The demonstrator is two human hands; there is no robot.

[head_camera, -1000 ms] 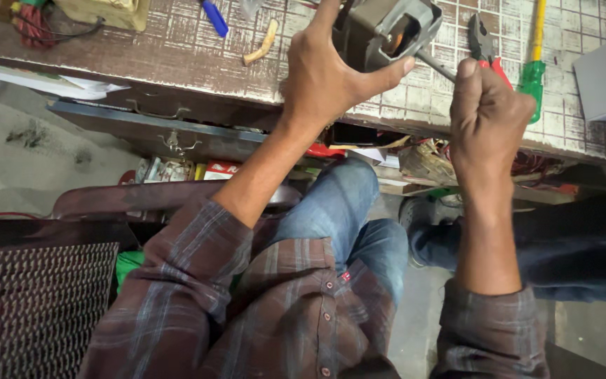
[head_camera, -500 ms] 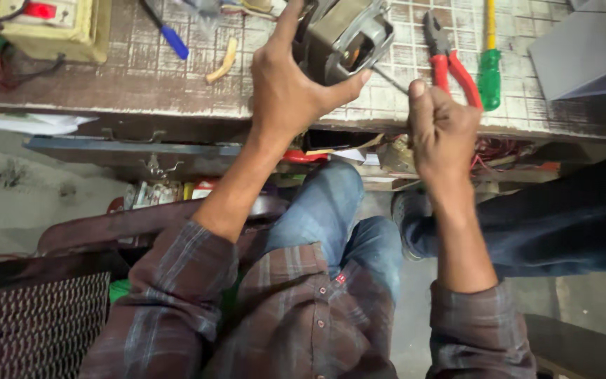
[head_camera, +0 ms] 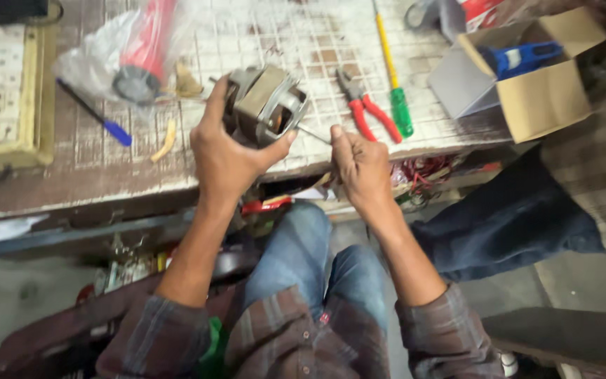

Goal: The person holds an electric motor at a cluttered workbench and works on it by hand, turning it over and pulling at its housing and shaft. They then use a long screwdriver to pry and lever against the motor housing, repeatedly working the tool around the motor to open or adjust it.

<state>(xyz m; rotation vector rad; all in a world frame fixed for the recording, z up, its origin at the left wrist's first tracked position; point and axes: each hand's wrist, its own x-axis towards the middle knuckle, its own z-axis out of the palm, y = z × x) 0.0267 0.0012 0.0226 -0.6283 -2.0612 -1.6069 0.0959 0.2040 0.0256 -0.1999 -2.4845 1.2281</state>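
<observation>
left hand (head_camera: pixel 226 154) up, fingers clamped around grey motor (head_camera: pixel 266 105) over desk (head_camera: pixel 92 168) edge; right hand (head_camera: pixel 359 165) pinching thin metal tool (head_camera: pixel 313 135), tip at motor's open end. pliers (head_camera: pixel 366 112) lying unused; looks midway, motor not closed up yet.

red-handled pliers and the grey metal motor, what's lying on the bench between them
In the head view, only a thin metal rod crosses that gap, running from the grey metal motor toward the right hand. Otherwise it is bare worn bench up to the red-handled pliers.
</observation>
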